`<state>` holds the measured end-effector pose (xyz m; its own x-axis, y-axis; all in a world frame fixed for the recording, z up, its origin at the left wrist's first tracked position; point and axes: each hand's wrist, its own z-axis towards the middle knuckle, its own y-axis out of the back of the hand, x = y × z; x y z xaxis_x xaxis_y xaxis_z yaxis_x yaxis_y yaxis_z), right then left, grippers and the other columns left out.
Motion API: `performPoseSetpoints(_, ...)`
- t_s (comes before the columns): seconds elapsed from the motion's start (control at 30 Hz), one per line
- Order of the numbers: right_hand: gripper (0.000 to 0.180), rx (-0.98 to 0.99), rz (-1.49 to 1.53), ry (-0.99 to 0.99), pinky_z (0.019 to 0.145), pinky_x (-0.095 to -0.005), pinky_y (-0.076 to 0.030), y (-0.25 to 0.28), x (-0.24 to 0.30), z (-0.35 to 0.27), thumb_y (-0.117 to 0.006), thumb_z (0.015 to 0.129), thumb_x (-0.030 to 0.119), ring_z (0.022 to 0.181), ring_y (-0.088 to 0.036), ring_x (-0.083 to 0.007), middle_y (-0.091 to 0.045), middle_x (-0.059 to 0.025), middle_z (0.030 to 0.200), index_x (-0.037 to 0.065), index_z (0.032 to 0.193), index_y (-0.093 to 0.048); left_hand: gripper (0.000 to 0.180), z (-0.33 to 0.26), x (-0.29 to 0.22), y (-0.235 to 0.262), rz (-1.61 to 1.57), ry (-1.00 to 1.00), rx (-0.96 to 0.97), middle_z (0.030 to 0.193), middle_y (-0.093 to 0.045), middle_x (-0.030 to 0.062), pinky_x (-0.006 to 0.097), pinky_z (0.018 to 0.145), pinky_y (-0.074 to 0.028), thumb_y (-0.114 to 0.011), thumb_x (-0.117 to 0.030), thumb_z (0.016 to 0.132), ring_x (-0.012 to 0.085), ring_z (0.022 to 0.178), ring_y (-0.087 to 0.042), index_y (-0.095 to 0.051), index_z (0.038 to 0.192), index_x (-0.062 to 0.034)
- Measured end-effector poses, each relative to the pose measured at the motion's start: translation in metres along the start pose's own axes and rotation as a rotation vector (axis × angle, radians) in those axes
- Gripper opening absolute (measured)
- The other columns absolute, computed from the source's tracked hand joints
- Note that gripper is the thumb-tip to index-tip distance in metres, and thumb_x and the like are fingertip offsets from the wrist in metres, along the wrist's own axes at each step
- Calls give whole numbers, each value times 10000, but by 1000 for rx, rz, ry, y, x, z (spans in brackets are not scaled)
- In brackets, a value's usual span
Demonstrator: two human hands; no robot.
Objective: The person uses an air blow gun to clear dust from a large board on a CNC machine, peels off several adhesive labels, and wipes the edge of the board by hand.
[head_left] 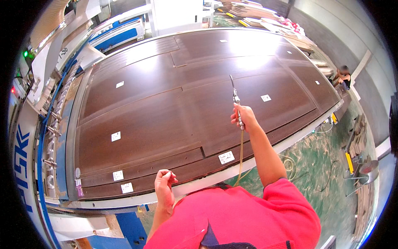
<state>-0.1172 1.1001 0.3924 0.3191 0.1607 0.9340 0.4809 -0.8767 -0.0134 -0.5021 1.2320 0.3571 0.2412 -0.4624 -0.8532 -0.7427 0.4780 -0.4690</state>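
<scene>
My right hand (245,118) is wrapped round the handle of an air blow gun (236,98). Its thin metal nozzle points away from me over a large dark brown panel (149,116). From the handle's lower end a yellowish hose (241,153) runs down past the near edge. My left hand (165,186) hovers by the panel's near edge, fingers curled in, with nothing seen in them. Cut lines divide the panel into several pieces. White labels lie on it, one (226,157) near the front edge and another (265,98) right of the blow gun.
A machine with a blue rail (40,153) and metal clamps borders the panel's left end. Coiled hose (289,166) lies on the green, dusty floor at right. Stacked boards (253,11) stand at the back. A person (343,78) is by the right wall, near a fan (368,171).
</scene>
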Motion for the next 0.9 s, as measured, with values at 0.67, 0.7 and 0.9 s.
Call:
performPoseSetpoints(0.67,332,336,-195,93,433,-297,-423,-112,23,-13,-611,938,327,443,-553,-162,-601,-82,629,12,839,-583,67,-6,2,3,78,-14,-32,820,-613,24,238,728,-454,-560,-126,921,97,744,-555,-587,914,-65)
performPoseSetpoints(0.7,331,382,-205,93,434,-301,-424,-117,23,-11,-615,935,325,445,-554,-164,-599,-84,628,10,837,-584,67,-6,3,5,80,-16,-39,819,-613,22,237,726,-454,-559,-125,922,96,741,-555,-588,915,-65)
performPoseSetpoints(0.9,314,502,-302,85,444,-312,-442,-161,14,-18,-625,929,295,447,-540,-172,-586,-87,623,4,816,-587,68,-14,8,18,86,-41,-108,819,-616,54,256,721,-478,-543,-109,917,125,736,-576,-578,928,-52)
